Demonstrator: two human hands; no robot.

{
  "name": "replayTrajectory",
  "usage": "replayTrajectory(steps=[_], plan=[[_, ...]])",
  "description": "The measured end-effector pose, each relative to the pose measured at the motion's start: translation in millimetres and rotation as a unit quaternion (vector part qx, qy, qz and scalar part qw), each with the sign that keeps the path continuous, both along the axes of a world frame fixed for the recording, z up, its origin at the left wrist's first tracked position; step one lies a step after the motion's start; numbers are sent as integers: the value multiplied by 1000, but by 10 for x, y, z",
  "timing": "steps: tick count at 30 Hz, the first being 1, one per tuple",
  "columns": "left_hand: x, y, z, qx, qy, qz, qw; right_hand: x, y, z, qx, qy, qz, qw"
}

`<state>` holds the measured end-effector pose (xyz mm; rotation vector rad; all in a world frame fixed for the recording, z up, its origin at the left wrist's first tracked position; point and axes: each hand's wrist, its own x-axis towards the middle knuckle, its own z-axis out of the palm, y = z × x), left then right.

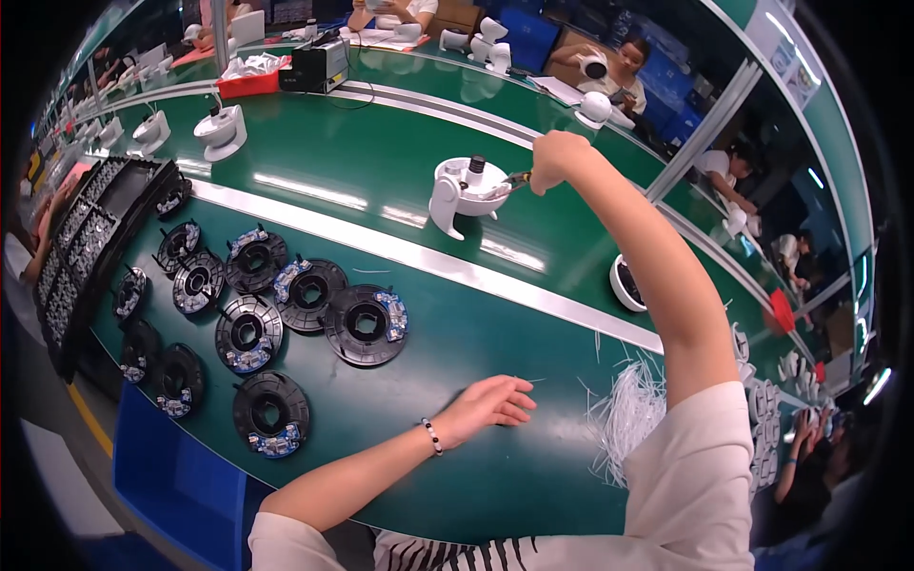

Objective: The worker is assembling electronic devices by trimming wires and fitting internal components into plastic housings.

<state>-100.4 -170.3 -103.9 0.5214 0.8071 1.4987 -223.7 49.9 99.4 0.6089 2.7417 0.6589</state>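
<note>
My right hand [559,160] reaches far across the bench, its fingers wrapped round a small pair of pliers or cutters [518,179] with dark and yellow handles. The tool's tip meets the rim of a white rounded housing [446,197] on the green belt. A black ribbed cylinder [475,169] stands up inside that housing. My left hand [488,406] hovers low over or rests on the green table, fingers stretched out and nothing in it. A thin white strip [535,381] shows by its fingertips.
Several black round parts with blue circuit boards [367,325] lie on the table's left. A pile of white plastic strips [633,409] is near my right elbow. A black parts tray [95,247], a blue bin [176,476] and another white housing [628,283] surround me. Co-workers sit opposite.
</note>
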Motion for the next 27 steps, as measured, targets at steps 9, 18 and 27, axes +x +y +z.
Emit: replayTrajectory(steps=[9,18,27], plan=[[10,-3,46,-4,1,-2,1000,-118,130,-82,-50,-108,-105,987],[5,12,66,-8,2,-8,1000,3,299,-96,-123,-68,-136,981],[-8,11,54,-8,2,-9,1000,108,325,-128,-89,-83,-153,981]])
